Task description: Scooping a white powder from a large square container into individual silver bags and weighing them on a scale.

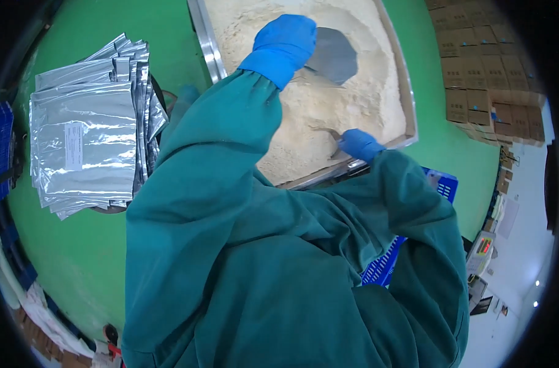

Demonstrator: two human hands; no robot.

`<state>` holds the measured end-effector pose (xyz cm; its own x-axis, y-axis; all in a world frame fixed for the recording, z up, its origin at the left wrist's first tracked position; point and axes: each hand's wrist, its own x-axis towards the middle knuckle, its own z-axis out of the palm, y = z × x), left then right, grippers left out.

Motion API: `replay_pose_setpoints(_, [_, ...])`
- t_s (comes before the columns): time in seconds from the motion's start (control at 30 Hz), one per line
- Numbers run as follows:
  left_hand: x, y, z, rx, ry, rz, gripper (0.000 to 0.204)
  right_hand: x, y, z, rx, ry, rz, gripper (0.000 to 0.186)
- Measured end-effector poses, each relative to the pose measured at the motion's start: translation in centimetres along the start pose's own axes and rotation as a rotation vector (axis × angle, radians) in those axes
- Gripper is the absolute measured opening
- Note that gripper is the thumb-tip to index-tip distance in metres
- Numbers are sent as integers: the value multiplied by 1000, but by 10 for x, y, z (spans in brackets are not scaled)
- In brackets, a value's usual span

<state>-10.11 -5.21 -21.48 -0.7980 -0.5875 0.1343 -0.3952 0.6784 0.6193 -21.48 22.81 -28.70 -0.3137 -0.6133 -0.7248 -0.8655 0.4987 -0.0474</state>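
Observation:
Pale, floury powder [304, 147] lies in a large metal bin [213, 52] in front of me. My left hand [288, 38], in a blue glove, is closed over the powder toward the far side. Beside its fingers a broad grey metal scoop [337, 58] rests against the powder, its handle hidden by the hand. Lower down, my right hand [360, 145], gloved too, is closed near the bin's near edge. A thin curved edge [329, 133] coated in powder shows at its fingers; the rest of that piece is hidden.
Silver foil bags [83, 135] are stacked to the left on a support mostly hidden beneath them. Blue plastic crates [442, 184] show by my right arm and at the far left. Cardboard boxes [485, 70] are piled at the right on the green floor [463, 159].

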Motion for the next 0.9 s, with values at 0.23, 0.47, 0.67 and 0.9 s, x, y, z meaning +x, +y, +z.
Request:
replay_pose_setpoints(0.23, [0,3,-10,-72,53,1,20,66,-43,69,327,20,-21,40])
replay_pose_setpoints(0.47, [7,-7,-7,-38,129,-7,21,-15,-5,-2,565,35,20,28])
replay_pose_setpoints(0.67, [3,-1,-9,-119,120,-17,26,-102,19,-118,700,303,54,31])
replay_pose_setpoints(0.9, [-9,17,2,-71,86,33,24,-86,-19,-224,343,294,98,36])
